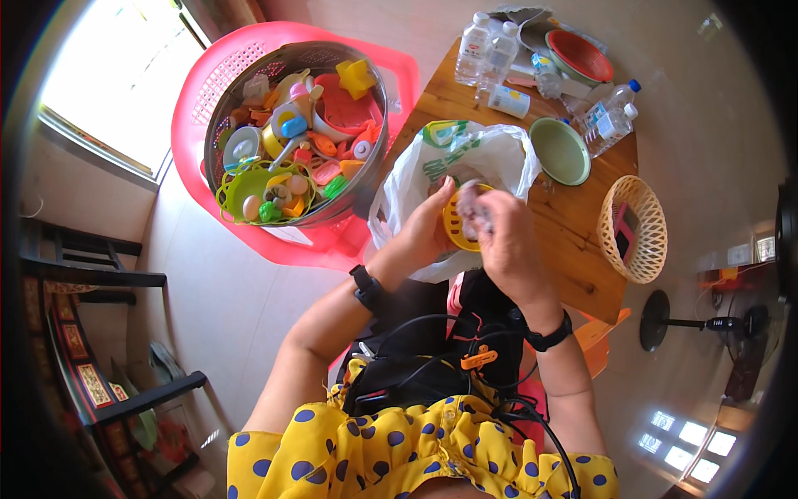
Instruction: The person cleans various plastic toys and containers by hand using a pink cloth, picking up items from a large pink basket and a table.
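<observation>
My left hand (422,226) grips a yellow slotted plastic piece (452,221), round-edged and partly covered by my fingers. A crumpled greyish-pink cloth (474,209) is pinched in my right hand (509,243) and lies against the yellow piece. Both hands are over the mouth of a white plastic bag (505,150) with green print, which stands at the near left edge of the wooden table. What the bag contains is mostly hidden.
Left of the bag, a pink plastic chair (193,141) carries a large metal tub (380,108) heaped with colourful toys. On the table (573,254) are several plastic bottles (472,50), a green bowl (559,150), a red bowl (580,55) and a woven basket (652,233). A fan (655,320) stands right.
</observation>
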{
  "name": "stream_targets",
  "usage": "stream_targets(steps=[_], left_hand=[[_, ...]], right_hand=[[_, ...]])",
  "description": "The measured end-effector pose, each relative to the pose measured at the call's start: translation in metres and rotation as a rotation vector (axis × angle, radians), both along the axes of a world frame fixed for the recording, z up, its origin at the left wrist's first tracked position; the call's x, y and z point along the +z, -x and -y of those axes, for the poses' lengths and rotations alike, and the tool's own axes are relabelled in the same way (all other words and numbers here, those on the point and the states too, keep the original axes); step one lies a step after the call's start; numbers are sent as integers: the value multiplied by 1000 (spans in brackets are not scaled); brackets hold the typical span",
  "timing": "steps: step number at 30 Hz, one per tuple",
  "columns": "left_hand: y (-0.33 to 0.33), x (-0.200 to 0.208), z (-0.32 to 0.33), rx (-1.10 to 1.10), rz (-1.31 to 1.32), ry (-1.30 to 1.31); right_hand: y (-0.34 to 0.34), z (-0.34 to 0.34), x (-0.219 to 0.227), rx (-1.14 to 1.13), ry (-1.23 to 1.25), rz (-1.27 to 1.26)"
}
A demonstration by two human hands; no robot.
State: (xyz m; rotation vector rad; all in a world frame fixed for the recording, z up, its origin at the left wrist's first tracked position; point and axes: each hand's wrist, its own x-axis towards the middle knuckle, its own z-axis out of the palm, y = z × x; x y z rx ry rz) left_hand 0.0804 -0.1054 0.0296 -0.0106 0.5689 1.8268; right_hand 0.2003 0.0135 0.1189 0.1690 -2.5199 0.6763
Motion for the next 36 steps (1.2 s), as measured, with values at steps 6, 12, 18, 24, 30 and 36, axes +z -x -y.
stream_targets(steps=[6, 12, 18, 24, 30, 36], left_hand=[[-14, 10, -2, -7, -66, -22], [-19, 18, -1, 17, -135, 47], [-17, 13, -3, 61, -149, -8], [-6, 11, 2, 67, -154, -30], [2, 34, 11, 65, -197, 55], [14, 24, 17, -7, -225, 151]], right_hand=[[2, 3, -12, -84, -343, -6], [0, 10, -5, -561, -513, 178], [0, 8, -14, -141, -89, 22], [-3, -2, -7, 75, -42, 151], [-5, 2, 4, -51, -229, 109], [-8, 0, -1, -15, -280, 216]])
